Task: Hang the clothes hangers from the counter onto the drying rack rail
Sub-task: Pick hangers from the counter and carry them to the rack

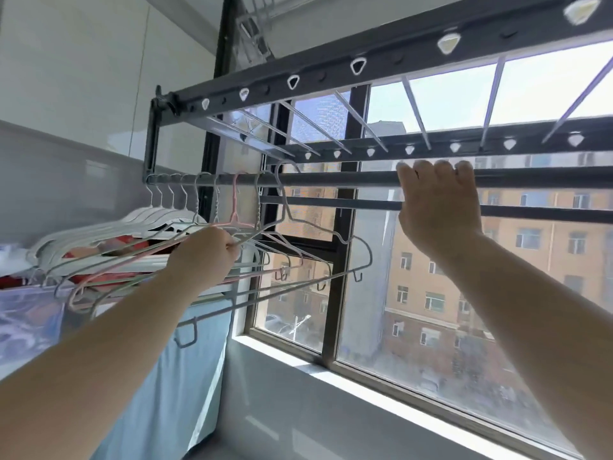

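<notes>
1. Left hand (pixel 207 249) grips the grey hanger (pixel 308 224) by its near shoulder, fingers curled round the wire.
2. Its hook is up at the drying rack rail (pixel 331 179) (can't tell if seated), just right of the pink hanger (pixel 236 197) and white hangers (pixel 99 232).
3. Right hand (pixel 438 207) grips the rail, well right of the hook.

rail (pixel 331 178) cut off at right edge, red clutter (pixel 132 243) behind hangers (pixel 109 227) blurred

The drying rack rail (pixel 331 179) runs level. Near its left end, the hooks of several white hangers (pixel 159 197), a pink hanger (pixel 236 197) and a grey hanger (pixel 284 204) sit bunched over it. Further right, the right hand (pixel 438 207) grips it.
</notes>
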The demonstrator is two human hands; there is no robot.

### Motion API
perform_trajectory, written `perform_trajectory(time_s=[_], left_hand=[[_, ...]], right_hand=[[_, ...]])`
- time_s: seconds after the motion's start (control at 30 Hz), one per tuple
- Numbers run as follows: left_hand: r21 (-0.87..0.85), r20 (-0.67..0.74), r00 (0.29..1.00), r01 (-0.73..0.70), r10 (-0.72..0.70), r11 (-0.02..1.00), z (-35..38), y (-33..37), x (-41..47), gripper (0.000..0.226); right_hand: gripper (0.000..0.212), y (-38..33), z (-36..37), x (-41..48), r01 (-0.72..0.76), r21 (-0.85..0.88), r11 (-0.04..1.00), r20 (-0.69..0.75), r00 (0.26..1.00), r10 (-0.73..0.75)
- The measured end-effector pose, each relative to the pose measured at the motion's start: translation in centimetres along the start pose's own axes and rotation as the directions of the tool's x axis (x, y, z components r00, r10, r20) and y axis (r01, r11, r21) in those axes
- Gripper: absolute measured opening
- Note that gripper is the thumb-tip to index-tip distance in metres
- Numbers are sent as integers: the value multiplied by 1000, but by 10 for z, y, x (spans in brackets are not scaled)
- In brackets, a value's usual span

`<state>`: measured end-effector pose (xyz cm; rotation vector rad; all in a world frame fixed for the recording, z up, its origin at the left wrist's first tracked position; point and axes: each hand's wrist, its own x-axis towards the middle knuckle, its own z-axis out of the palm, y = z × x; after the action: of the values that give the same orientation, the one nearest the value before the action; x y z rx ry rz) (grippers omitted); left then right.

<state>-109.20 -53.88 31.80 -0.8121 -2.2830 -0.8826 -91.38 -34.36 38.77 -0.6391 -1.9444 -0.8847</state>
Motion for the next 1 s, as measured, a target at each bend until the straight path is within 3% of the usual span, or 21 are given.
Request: perform_trajectory(time_s=[0.13, 0.37, 0.5, 0.63, 0.73, 0.83, 1.0], left_hand=[[-21, 65, 998, -15, 16, 1000, 5, -3, -3, 27], [-69, 50, 999, 7, -3, 998, 11, -4, -6, 24], [2, -4, 1000, -7, 8, 1000, 8, -3, -5, 23], [-53, -71, 997, 13, -16, 999, 6, 0, -8, 38], [-130, -293, 951, -142, 98, 981, 8, 6, -17, 37], [-188, -370, 903, -302, 218, 934, 13, 18, -30, 30], [-391, -332, 908, -379, 255, 839, 27, 54, -59, 32]], right_hand=[[51, -1, 0, 1, -10, -9, 1000, 14, 1000, 11], [53, -3, 0, 0, -17, -15, 1000, 28, 999, 18], [55, 0, 2, -2, -21, 13, 1000, 6, 1000, 21], [54, -3, 10, -16, 4, 135, 991, -179, 984, 20], [49, -9, 24, -36, 86, 194, 977, -363, 932, -10], [52, -14, 37, -57, 114, 208, 971, -316, 948, -43], [52, 6, 40, -92, 99, 221, 970, -136, 988, -70]])
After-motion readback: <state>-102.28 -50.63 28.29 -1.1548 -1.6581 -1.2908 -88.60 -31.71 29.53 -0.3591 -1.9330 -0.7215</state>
